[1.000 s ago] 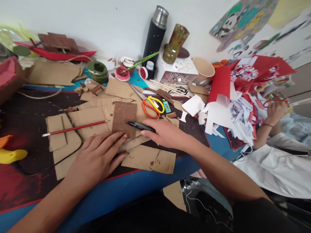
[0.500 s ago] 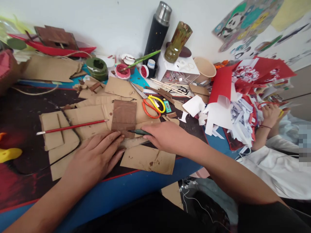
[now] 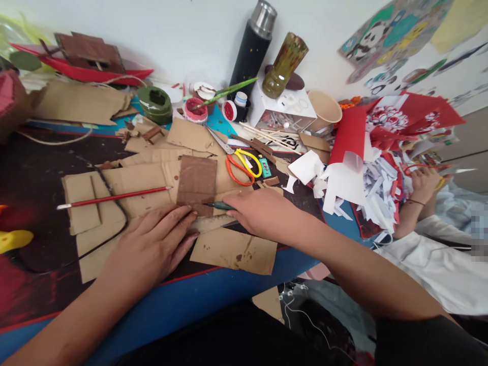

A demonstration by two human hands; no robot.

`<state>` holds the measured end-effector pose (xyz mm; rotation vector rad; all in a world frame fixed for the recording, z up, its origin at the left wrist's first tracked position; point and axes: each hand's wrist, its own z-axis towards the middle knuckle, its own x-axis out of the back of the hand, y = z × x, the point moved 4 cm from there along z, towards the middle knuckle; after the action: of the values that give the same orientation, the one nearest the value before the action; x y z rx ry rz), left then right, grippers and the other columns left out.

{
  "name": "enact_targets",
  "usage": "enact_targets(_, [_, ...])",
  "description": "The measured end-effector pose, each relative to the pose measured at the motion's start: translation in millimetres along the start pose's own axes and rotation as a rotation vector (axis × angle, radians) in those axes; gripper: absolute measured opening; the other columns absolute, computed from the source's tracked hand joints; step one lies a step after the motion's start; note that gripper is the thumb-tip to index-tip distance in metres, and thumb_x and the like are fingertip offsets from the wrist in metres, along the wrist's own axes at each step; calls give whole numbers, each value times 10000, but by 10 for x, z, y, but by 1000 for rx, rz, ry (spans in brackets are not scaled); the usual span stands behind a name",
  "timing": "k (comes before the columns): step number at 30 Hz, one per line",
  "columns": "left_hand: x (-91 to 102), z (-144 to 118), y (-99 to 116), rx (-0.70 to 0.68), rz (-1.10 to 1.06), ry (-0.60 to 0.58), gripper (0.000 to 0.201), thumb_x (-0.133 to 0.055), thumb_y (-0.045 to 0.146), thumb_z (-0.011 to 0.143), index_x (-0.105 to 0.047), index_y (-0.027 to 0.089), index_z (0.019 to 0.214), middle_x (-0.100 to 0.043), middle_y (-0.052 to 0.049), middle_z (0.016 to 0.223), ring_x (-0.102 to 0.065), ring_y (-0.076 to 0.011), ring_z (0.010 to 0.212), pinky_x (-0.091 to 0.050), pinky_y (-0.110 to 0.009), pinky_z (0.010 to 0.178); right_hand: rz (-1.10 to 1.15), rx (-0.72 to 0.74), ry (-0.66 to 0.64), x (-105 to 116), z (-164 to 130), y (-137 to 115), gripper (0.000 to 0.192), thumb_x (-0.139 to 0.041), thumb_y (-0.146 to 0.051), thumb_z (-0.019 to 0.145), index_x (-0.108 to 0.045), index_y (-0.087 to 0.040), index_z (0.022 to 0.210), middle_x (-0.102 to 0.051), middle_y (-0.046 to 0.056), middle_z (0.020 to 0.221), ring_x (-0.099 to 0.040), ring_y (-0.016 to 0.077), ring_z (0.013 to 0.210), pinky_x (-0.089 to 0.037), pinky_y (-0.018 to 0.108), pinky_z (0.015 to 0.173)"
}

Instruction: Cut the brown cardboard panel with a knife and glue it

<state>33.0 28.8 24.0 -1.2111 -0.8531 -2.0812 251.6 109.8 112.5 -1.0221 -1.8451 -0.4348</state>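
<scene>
Right hand (image 3: 263,213) grips a dark green craft knife (image 3: 218,206), fingers clenched round its body, tip pointing left just at the lower right corner of a brown-painted rectangular cardboard piece (image 3: 196,184). That piece lies flat mid-counter on plain tan cardboard sheets (image 3: 141,183); its surface is darker, reddish brown, streaked, edges fairly straight. Left hand (image 3: 150,249) lies palm down, fingers released and spread, fingertips pressing a narrow cardboard strip (image 3: 211,222) just below the brown piece. A red-handled paintbrush (image 3: 112,198) rests on the tan sheets, left of the brown piece. Orange-and-yellow scissors (image 3: 240,165) lie beyond it, near the back. A spotted tan cardboard rectangle (image 3: 234,251) sits at the blue counter edge (image 3: 213,292). Far right, another person's hand (image 3: 423,185) beside a heap of red and white paper scraps (image 3: 366,173).
</scene>
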Motion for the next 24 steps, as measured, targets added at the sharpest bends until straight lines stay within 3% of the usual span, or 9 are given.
enact_targets(5, [-22, -16, -2, -3, -3, -2, 483, -594, 318, 1123, -656, 191, 1585, -786, -167, 1476, -727, -404, 1353, -579, -589, 1120, -77, 34, 23, 11, 9, -40, 200, -595, -158, 1108, -733, -201, 1247, -853, 113, 1109, -809, 277, 978, -489, 340, 730])
enact_targets(11, [-21, -13, 21, -63, 58, -11, 457, -562, 307, 1131, -699, 54, 1486, -774, -238, 1478, -730, -439, 1330, -572, -596, 1098, -117, 55, -32, 117, 29, -110, 303, -570, -27, 1029, -721, -181, 1241, -863, 99, 1127, -824, 251, 967, -519, 324, 730])
enact_targets(18, [1, 7, 13, -3, -14, 17, 466, -587, 317, 1124, -696, 163, 1550, -799, -178, 1457, -744, -389, 1317, -570, -541, 1071, -185, 50, -75, 260, 50, -259, 334, -509, 10, 1024, -741, -152, 1202, -861, 139, 1026, -832, 275, 933, -555, 355, 734])
enact_targets(24, [2, 21, 25, -33, 11, 18, 467, -576, 304, 1126, -684, 152, 1555, -804, -174, 1448, -749, -388, 1300, -572, -539, 1037, -213, 65, -149, 276, 110, -271, 289, -538, -2, 1041, -724, -145, 1208, -855, 132, 961, -836, 283, 893, -528, 349, 692])
